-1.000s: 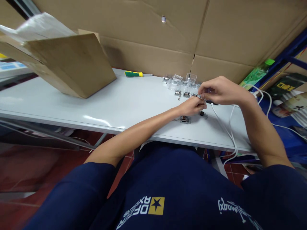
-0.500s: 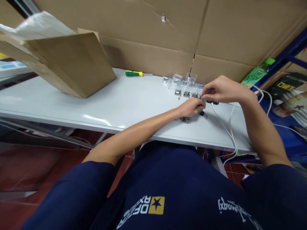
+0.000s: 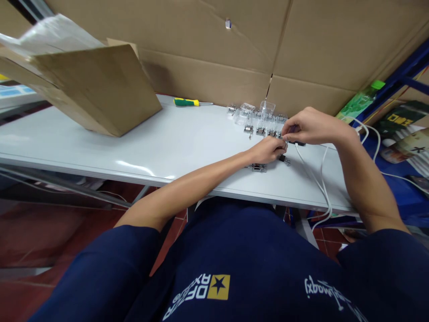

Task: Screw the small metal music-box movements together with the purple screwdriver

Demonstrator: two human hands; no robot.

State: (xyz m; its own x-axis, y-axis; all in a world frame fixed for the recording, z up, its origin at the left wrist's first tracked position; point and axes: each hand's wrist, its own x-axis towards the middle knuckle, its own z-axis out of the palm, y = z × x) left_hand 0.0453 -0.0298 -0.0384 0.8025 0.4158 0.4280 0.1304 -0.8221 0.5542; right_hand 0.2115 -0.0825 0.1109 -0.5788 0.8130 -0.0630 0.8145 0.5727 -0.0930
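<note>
Steadying is prob. done by curled L hand (image 3: 267,150), R hand (image 3: 303,126) bent alongside, nr metal pcs. (image 3: 260,131); opening/hold can't be told.

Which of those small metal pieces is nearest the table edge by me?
The small metal piece on the body side of your left hand; the dark piece near its fingers lies slightly farther back, the other pieces beyond that hand.

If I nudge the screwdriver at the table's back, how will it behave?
The screwdriver may roll in an arc, its handle being thicker than its shaft. It could also slide, as the tabletop looks glossy.
</note>
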